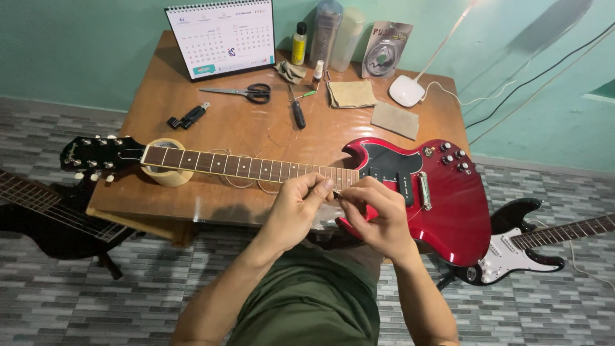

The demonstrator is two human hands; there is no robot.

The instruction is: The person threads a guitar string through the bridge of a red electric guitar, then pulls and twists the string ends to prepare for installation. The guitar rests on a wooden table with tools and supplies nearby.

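Observation:
A red electric guitar lies across a small wooden table, its neck resting on a roll of tape and its black headstock hanging past the left edge. My left hand and my right hand meet just in front of the neck's body end. Both pinch a small dark object between fingertips; I cannot tell what it is. Loose thin strings curl over the neck and table.
At the back of the table are scissors, a black screwdriver, a black tool, a desk calendar, bottles, folded cloths, a string packet and a white lamp base. Two other guitars lie on the floor.

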